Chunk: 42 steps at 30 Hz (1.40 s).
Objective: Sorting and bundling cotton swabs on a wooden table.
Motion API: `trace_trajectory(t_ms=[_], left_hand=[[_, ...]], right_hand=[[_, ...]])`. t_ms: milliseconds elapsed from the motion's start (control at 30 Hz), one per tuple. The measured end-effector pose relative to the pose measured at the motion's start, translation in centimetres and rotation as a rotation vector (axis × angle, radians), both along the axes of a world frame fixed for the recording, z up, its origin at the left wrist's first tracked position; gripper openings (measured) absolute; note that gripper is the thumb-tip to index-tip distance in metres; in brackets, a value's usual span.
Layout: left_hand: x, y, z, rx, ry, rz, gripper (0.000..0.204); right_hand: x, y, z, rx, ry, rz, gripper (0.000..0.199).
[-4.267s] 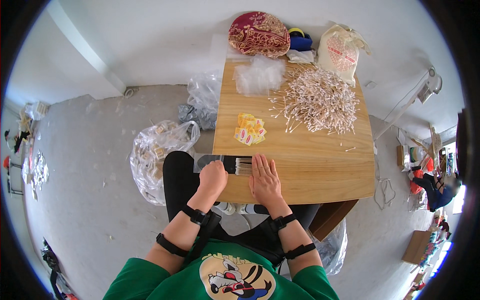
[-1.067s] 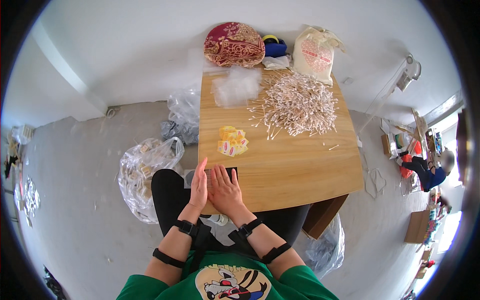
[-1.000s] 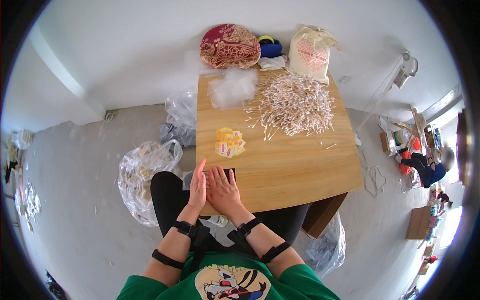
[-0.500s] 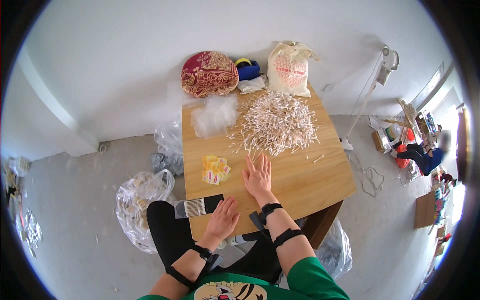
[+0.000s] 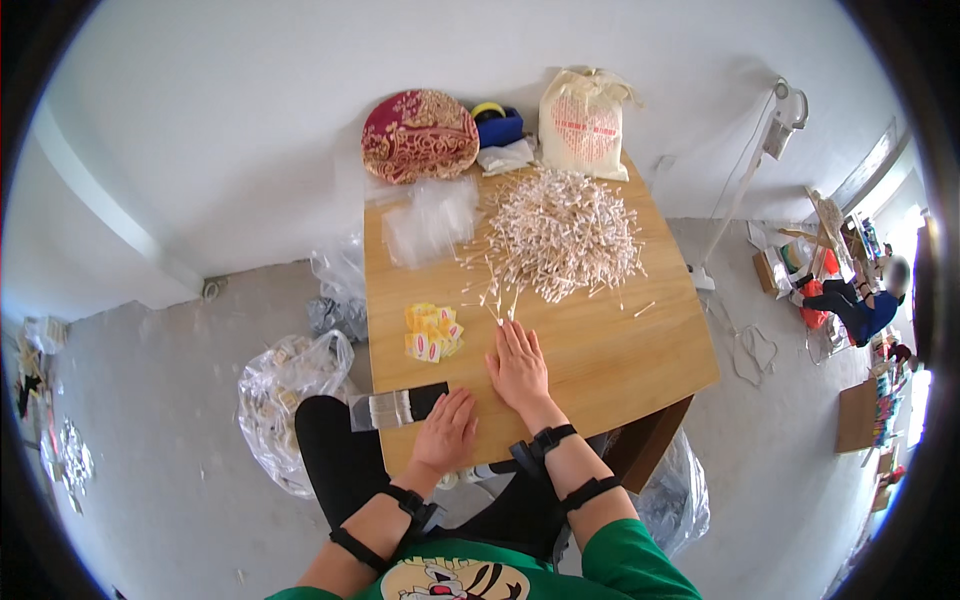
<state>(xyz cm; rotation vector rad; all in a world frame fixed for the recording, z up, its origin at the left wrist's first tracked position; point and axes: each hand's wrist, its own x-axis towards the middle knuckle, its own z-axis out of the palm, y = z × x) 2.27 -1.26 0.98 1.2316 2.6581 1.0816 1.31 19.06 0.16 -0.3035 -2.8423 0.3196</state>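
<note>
A large heap of cotton swabs [image 5: 568, 238] lies on the far half of the wooden table [image 5: 610, 350]. My right hand [image 5: 519, 372] rests palm down below it, fingers stretched out. Its fingertips touch the ends of a few stray swabs at the heap's near edge. My left hand [image 5: 446, 432] lies flat at the table's near edge, fingers extended. Beside its fingertips is a dark strip [image 5: 429, 399], apparently part of a clear pouch holding a row of cotton swabs [image 5: 384, 409]. The pouch sticks out past the table's left edge. Small yellow-and-white cards [image 5: 433, 332] are scattered left of my right hand.
Flat clear plastic bags [image 5: 432, 225] lie left of the heap. Along the wall stand a red patterned cushion [image 5: 420, 137], a blue tape dispenser [image 5: 498, 127] and a cream drawstring bag [image 5: 582, 125]. A filled clear sack [image 5: 295, 405] sits on the floor at left. Far right, a person [image 5: 850, 305] sits.
My right hand has slid slightly toward me, its fingers now closer together, and a couple of swabs have come nearer with it. My left hand has hardly moved. The view has shifted a little.
</note>
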Motion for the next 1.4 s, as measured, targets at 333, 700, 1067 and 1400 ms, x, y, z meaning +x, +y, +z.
trace_trajectory(t_ms=[333, 700, 1067, 1400], left_hand=[[-0.9, -0.5, -0.3, 0.011, 0.018, -0.010, 0.042], [-0.2, -0.4, -0.6, 0.057, 0.020, -0.005, 0.037], [-0.7, -0.7, -0.4, 0.079, 0.050, -0.001, 0.042], [-0.3, -0.7, -0.6, 0.083, 0.036, 0.018, 0.043]], right_hand=[[6.8, -3.6, 1.1, -0.401, 0.194, 0.021, 0.033], [2.7, -3.5, 2.1, -0.254, 0.065, -0.081, 0.006], [22.6, 7.7, 1.4, -0.239, 0.555, -0.853, 0.008], [18.0, 4.1, 1.7, -0.287, 0.351, -0.515, 0.007]])
